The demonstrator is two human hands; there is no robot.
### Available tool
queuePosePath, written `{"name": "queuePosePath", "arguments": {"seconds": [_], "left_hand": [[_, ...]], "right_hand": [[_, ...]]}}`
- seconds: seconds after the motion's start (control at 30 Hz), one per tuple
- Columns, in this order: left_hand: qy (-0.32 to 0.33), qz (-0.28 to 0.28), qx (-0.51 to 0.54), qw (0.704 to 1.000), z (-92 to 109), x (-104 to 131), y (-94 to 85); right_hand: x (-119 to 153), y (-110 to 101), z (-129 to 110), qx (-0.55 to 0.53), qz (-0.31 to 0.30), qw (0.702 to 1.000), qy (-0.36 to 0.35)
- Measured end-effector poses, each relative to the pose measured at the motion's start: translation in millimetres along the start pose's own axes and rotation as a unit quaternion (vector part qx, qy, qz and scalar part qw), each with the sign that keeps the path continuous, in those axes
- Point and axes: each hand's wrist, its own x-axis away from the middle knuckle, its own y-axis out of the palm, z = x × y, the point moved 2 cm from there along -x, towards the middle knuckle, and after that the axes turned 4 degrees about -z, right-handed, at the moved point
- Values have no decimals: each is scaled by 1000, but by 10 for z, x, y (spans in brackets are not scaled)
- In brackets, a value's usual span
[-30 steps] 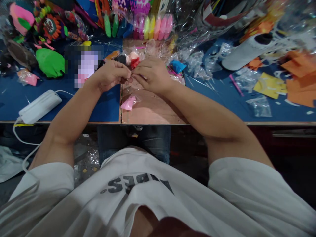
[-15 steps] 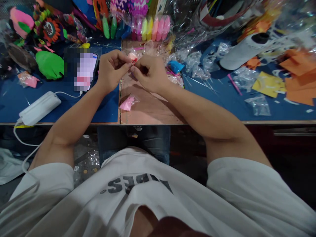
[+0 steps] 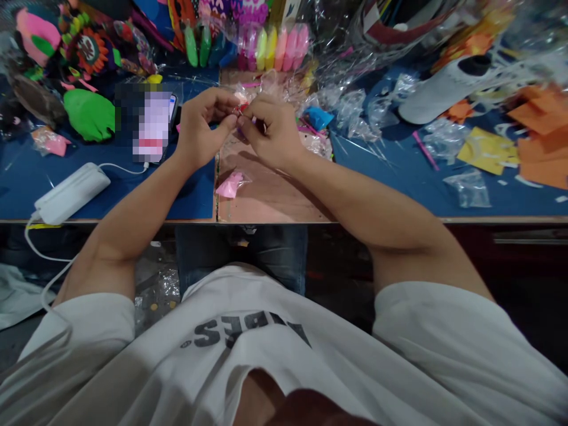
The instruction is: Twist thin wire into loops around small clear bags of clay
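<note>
red piece (image 3: 244, 107) sits pinched between the fingertips of the left hand (image 3: 204, 129) and right hand (image 3: 274, 129), equally near both, its long axis hidden. a pink packet (image 3: 229, 186) lies bodyward of the hands. compared with a second ago, less red shows and more phone (image 3: 153, 127) appears outside the left hand.

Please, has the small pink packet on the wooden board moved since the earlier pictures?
No. The small pink packet lies in the same place against the left and front edges of the wooden board.
</note>
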Motion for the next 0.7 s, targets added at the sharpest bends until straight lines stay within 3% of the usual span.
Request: {"name": "queuePosePath", "arguments": {"seconds": [0.23, 0.43, 0.7], "left_hand": [[-61, 1, -48, 997, 137, -8, 4], [-173, -5, 26, 985, 261, -23, 64], [-195, -21, 9, 981, 316, -41, 10]], "right_hand": [[-15, 114, 90, -49, -35, 998, 10], [-16, 99, 105, -29, -48, 998, 18], [-3, 17, 49, 53, -65, 997, 2]]}}
